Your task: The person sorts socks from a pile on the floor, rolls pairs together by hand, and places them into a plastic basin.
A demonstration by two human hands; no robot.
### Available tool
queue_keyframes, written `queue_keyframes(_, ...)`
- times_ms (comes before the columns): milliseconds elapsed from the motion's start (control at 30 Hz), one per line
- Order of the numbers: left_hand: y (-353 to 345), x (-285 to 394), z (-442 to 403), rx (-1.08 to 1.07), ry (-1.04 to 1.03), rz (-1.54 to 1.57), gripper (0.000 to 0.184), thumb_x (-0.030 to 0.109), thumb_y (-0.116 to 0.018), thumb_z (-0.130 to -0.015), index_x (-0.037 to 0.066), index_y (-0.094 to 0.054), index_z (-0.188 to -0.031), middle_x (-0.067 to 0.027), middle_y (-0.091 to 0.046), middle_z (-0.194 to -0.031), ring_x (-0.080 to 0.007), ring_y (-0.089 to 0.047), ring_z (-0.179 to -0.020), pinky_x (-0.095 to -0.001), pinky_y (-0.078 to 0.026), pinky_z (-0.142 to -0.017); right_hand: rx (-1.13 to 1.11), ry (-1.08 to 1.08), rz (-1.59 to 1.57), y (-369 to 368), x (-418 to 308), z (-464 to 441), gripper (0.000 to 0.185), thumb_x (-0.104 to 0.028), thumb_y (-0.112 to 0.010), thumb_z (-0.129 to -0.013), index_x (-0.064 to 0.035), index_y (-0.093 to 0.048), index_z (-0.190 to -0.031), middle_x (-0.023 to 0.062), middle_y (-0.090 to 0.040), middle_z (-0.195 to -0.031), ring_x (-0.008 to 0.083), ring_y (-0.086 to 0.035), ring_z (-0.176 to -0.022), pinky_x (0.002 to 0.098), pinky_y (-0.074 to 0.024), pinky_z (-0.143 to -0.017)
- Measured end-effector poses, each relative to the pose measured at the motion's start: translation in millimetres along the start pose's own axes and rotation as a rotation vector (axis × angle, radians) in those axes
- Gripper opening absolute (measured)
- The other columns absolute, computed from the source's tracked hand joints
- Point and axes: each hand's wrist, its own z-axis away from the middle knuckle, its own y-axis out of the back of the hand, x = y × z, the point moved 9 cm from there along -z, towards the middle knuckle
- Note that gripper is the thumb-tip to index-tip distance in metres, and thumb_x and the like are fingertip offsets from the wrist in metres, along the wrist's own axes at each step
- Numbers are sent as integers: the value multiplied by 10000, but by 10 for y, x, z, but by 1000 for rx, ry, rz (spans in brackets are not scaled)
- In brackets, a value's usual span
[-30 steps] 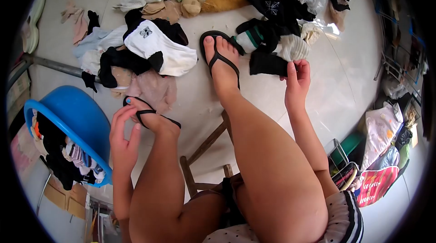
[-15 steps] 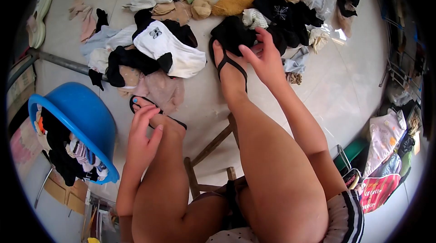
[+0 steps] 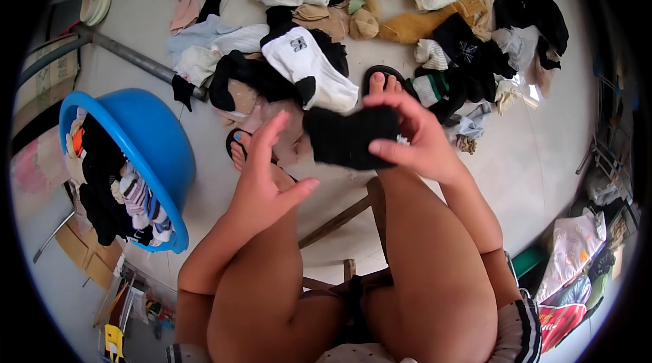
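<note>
A black sock (image 3: 350,139), bunched or folded, is held up over my knees. My right hand (image 3: 418,139) grips its right end between thumb and fingers. My left hand (image 3: 268,176) is open just left of the sock, thumb and fingers apart, not touching it. Beyond the hands, a white sock with a black heel and a small dark motif (image 3: 305,67) lies on the floor pile. A dark green and white striped piece (image 3: 431,89) lies beside my right foot. Further off is a mustard sock (image 3: 431,20).
A blue basin (image 3: 153,139) tilts on its side at the left, with several socks inside. A grey metal bar (image 3: 136,57) runs along the floor behind it. Bags, one with a pale print (image 3: 574,247), stand at the right. Wooden stool legs (image 3: 339,217) show between my legs.
My right hand has picked up the black sock from beside my right foot and brought it closer. My left hand has risen from near my left foot towards it. The view has shifted.
</note>
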Motion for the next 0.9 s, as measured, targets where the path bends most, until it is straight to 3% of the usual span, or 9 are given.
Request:
queue_keyframes(67,-208,126,-12,-257,7,106,705,201,-736,-640,34,-382,-1227,-134,-437,-1198,-285,-403,-1127,-367,-343,-926,-348,-8,-58,-511,-183,77,400,-22,-606,-777,-39,-474,-1155,32,-542,-1036,78,-508,-921,196,-407,-775)
queue_keyframes(133,-443,-105,99,-570,159,-14,572,208,-718,-671,3,-463,-1140,-114,-570,-979,-226,-552,-911,-321,-428,-810,-377,-2,7,-552,-140,63,396,-29,-598,-791,-41,-471,-1166,34,-542,-1037,89,-512,-918,201,-410,-771)
queue_keyframes(200,-471,-271,213,-491,345,277,474,190,-691,-716,-13,-495,-1096,-64,-595,-868,-150,-567,-800,-277,-450,-739,-284,-33,-79,-485,-40,4,368,-26,-586,-797,-38,-480,-1149,29,-564,-983,73,-519,-839,194,-416,-732)
queue_keyframes(333,-356,-492,264,-308,485,527,397,154,-626,-786,-17,-483,-1114,-34,-579,-920,-96,-530,-832,-241,-437,-743,77,-85,3,-28,218,-94,283,-18,-541,-811,-25,-503,-1092,-3,-578,-827,32,-489,-696,174,-405,-652)
queue_keyframes(467,-319,-721,398,-195,653,825,322,125,-467,-886,-4,-443,-1180,-47,-539,-1084,-97,-507,-979,-240,-407,-831,-12,15,88,-235,29,-100,273,-40,-567,-802,-19,-520,-1069,12,-577,-853,73,-523,-757,200,-413,-694)
queue_keyframes(533,-427,-632,356,-107,816,1253,338,175,-420,-910,2,-432,-1199,-76,-510,-1159,-145,-491,-1066,-303,-396,-889,-64,39,99,-325,-58,-142,274,-48,-585,-788,-20,-533,-1055,21,-580,-867,109,-543,-789,225,-420,-720)
queue_keyframes(633,-391,-492,153,-110,658,1323,357,203,-381,-923,-4,-413,-1212,-93,-479,-1208,-183,-465,-1116,-376,-368,-946,70,543,733,-400,-624,-130,315,-131,-658,-707,-42,-577,-998,62,-585,-928,268,-539,-888,337,-411,-798)
queue_keyframes(833,-351,-219,-41,-200,502,1368,409,179,-390,-910,16,-307,-1275,-91,-417,-1260,-201,-425,-1154,-406,-351,-964,-11,554,734,-608,-613,-261,289,-139,-655,-712,-22,-585,-967,94,-592,-929,268,-562,-831,340,-439,-738)
queue_keyframes(900,-307,-144,-111,-250,317,1015,436,154,-452,-880,15,-314,-1269,-84,-436,-1229,-180,-440,-1126,-366,-361,-952,41,500,677,-560,-547,-310,235,-99,-620,-742,-10,-584,-957,123,-603,-891,268,-580,-794,328,-451,-707)
